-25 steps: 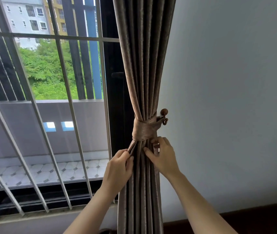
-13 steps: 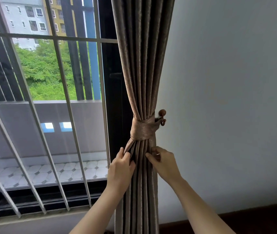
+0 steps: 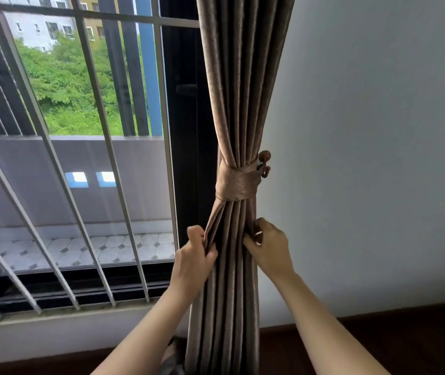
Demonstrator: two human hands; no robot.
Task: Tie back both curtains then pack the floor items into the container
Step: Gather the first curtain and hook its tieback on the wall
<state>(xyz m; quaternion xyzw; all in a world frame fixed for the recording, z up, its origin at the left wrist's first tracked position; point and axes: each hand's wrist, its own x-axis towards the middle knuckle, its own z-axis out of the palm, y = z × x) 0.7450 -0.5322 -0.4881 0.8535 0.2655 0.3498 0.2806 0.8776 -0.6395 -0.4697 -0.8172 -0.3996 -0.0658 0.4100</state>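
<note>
A brown pleated curtain [image 3: 240, 104] hangs at the window's right edge, gathered by a matching fabric tieback [image 3: 236, 184] that loops to a round wooden wall hook [image 3: 264, 161]. Below the tieback, my left hand [image 3: 192, 262] pinches the curtain's left folds. On the other side my right hand [image 3: 268, 246] grips the right folds against the wall. The floor items and the container are out of view.
A barred window [image 3: 80, 158] with a dark frame fills the left side, above a pale sill [image 3: 61, 319]. A plain white wall [image 3: 378, 158] stands to the right, with a dark baseboard [image 3: 378, 339] along the bottom.
Both hands have slid down the curtain, away from the tieback, and now clutch the folds lower. The tieback stays on the hook.
</note>
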